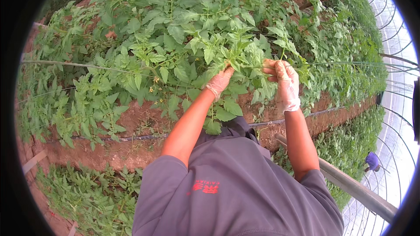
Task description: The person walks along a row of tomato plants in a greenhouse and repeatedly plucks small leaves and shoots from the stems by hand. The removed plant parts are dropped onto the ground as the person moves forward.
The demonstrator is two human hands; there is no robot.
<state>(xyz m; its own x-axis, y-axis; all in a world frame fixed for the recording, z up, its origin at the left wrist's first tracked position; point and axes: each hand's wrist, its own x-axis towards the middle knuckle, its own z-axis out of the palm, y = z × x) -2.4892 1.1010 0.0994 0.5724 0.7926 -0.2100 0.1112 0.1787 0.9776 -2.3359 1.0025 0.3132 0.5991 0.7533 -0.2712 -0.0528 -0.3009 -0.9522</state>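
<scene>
My left hand point(220, 82), in a thin translucent glove, is closed around the upper stem of a tomato plant point(234, 50), just below its leafy top. Leaves cover part of those fingers. To the right, my gloved right hand point(286, 80) is raised with thumb and fingers pinched together, level with the green twine point(344, 63) that runs off to the right. The fingertips appear to grip this twine beside some leaves, though the exact contact is partly hidden. A paler stretch of twine point(88, 66) comes in from the left through the foliage.
Tomato plants with yellow flowers point(154, 87) fill the bed ahead. A dark drip hose point(124, 138) lies along the soil point(108, 155) near my legs. At right, a metal pipe point(357, 190) slants past my arm. Beyond are greenhouse hoops point(398, 114) and a bent-over person point(371, 161).
</scene>
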